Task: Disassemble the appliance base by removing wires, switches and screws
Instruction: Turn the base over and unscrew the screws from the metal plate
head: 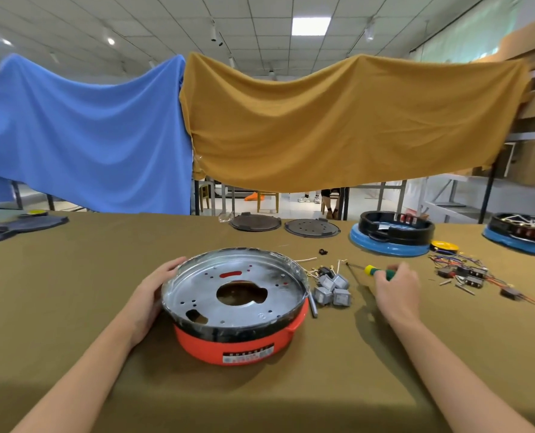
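A round red appliance base (238, 345) with a silver metal plate on top sits on the olive table in front of me. My left hand (153, 292) rests against its left rim, fingers curved along the edge. To the right, my right hand (396, 284) grips the green and yellow handle of a screwdriver (373, 270), whose thin shaft points left just above the table. Several grey switches (333, 290) with short wires lie between the base and that hand.
A heap of red and blue wires with dark switches (466, 271) lies at the right. Two blue and black bases (391, 235) (522, 234), a yellow disc (444, 246) and two dark round covers (255, 221) stand along the far edge. Cloths hang behind the table.
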Tool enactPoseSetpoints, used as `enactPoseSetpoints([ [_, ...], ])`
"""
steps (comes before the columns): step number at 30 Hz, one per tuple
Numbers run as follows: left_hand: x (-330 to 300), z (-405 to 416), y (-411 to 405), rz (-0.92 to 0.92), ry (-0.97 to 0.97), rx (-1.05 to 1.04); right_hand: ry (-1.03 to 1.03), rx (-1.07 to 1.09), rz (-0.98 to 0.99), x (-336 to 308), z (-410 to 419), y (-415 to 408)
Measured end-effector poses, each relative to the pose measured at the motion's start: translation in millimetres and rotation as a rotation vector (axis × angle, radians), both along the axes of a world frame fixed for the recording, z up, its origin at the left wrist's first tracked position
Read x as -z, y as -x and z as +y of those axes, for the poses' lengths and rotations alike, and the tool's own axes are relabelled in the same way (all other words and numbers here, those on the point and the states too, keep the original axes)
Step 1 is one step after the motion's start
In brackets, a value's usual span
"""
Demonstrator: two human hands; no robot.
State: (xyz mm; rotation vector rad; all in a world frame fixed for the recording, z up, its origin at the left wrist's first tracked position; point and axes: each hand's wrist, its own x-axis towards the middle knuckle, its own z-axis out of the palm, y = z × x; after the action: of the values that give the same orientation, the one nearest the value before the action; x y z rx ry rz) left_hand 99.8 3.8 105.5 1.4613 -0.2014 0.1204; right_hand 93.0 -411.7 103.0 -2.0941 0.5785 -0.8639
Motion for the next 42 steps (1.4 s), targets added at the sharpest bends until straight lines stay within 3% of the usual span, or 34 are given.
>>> enactPoseSetpoints([
  [5, 0, -3, 0, 0.006, -0.025, -0.036, 0.071, -0.009, -0.234, -3, 4, 7],
  [8, 3, -6, 0, 0.010, -0.051, -0.130, -0.012, -0.042, -0.290, -6, 5, 6],
  [12, 2, -9, 0, -0.020, -0.059, -0.165, -0.532, -0.217, -0.260, -6, 7, 5],
  [17, -11, -2, 0, 0.083, -0.224, 0.027, -1.101, -0.320, -0.268, -8, 4, 9],
  [21, -27, -7, -1, 0.184, -0.335, -0.064, -1.460, -0.675, -0.287, -16, 4, 15],
  [24, -40, -17, -2, 0.130, -0.277, -0.124, -1.463, -0.959, -0.196, -18, 8, 19],
  [26, -48, -22, -5, 0.082, -0.195, -0.169, -1.429, -1.039, -0.143, -18, 9, 21],
  [42, -11, -24, -20, 0.171, 0.265, -0.227, -1.391, -1.073, -0.165, -16, 8, 19],
])
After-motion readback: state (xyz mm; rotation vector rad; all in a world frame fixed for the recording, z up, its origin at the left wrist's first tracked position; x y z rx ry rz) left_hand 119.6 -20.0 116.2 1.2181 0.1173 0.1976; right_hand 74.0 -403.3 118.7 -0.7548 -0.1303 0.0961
